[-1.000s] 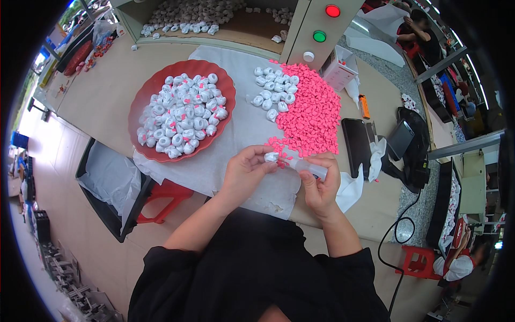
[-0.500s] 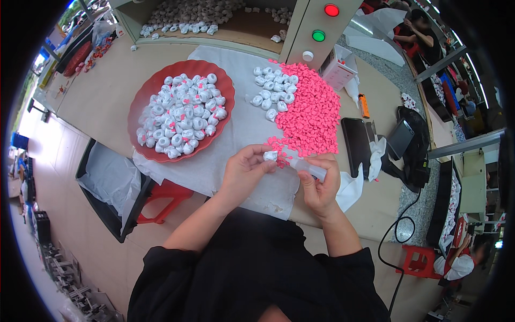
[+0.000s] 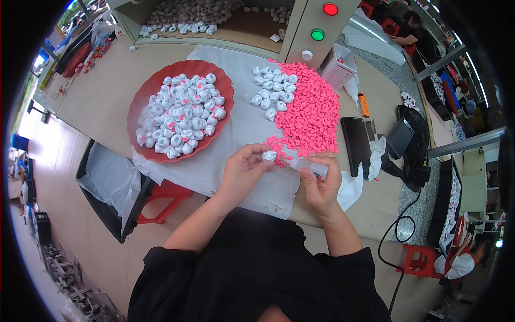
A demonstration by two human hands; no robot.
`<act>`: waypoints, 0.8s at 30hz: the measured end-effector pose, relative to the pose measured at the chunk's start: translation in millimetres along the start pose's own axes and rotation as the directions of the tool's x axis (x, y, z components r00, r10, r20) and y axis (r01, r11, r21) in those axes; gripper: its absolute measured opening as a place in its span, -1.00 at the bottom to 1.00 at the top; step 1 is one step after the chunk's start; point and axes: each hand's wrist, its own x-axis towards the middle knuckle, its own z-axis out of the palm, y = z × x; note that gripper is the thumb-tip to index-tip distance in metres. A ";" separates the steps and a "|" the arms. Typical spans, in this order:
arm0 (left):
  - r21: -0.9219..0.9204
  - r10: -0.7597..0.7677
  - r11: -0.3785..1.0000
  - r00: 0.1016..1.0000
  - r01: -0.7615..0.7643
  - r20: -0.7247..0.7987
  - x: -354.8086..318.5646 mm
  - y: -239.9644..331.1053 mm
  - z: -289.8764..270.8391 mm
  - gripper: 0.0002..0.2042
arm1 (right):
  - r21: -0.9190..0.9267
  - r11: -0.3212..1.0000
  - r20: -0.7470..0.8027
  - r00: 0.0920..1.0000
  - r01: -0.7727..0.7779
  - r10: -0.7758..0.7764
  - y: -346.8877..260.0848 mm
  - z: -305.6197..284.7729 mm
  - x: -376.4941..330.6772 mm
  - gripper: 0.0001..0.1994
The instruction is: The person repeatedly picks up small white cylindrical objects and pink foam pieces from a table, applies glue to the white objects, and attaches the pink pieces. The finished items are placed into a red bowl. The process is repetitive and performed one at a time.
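Between the thumb and fingers of my left hand (image 3: 244, 167) is a small rounded white piece (image 3: 269, 155). My right hand (image 3: 323, 185) is closed around a translucent squeeze bottle (image 3: 307, 168), its narrow tip pointing left toward the white piece. I cannot tell whether tip and piece touch. Just beyond my fingers spreads a heap of small pink pieces (image 3: 308, 112), with a few strays near the bottle tip. A group of white pieces (image 3: 273, 86) lies along the heap's left side. To the left, a red scalloped bowl (image 3: 140, 102) holds many white pieces, some with pink bits on them.
White paper (image 3: 244, 129) covers the table's middle. Right of the heap are an orange lighter-like item (image 3: 364, 105), a dark phone (image 3: 354, 142), crumpled tissue (image 3: 377, 155) and a white box (image 3: 339, 70). A grey cabinet (image 3: 298, 40) stands behind; a black bin (image 3: 115, 185) sits at left.
Both hands stay nearly in place; the white piece in my left fingers and the bottle are turned slightly. At the upper right, another person has shifted posture.
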 end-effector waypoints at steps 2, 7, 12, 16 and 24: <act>-0.002 0.000 1.000 1.000 0.000 0.003 -0.2 0.6 0.2 -0.72 | 0.025 1.000 -0.006 1.000 -0.017 0.017 0.8 0.5 -1.1 -0.75; -0.004 0.006 1.000 1.000 -0.006 -0.001 0.0 1.6 0.9 -0.73 | 0.039 0.999 -0.004 1.000 0.000 0.000 -0.6 0.4 0.9 -0.75; -0.006 0.014 1.000 1.000 -0.014 0.002 -0.1 -0.1 0.8 -0.73 | 0.048 0.999 -0.002 1.000 0.005 -0.005 0.2 0.4 0.5 -0.75; 0.000 0.022 1.000 1.000 -0.022 0.009 -0.3 -0.9 0.4 -0.73 | 0.066 0.998 0.001 1.000 -0.002 0.002 0.4 1.1 -0.4 -0.75; -0.030 -0.003 1.000 1.000 0.002 -0.008 -0.1 2.4 0.7 -0.73 | 0.561 0.774 -0.082 0.910 -0.295 0.407 -12.2 -1.3 4.8 -0.77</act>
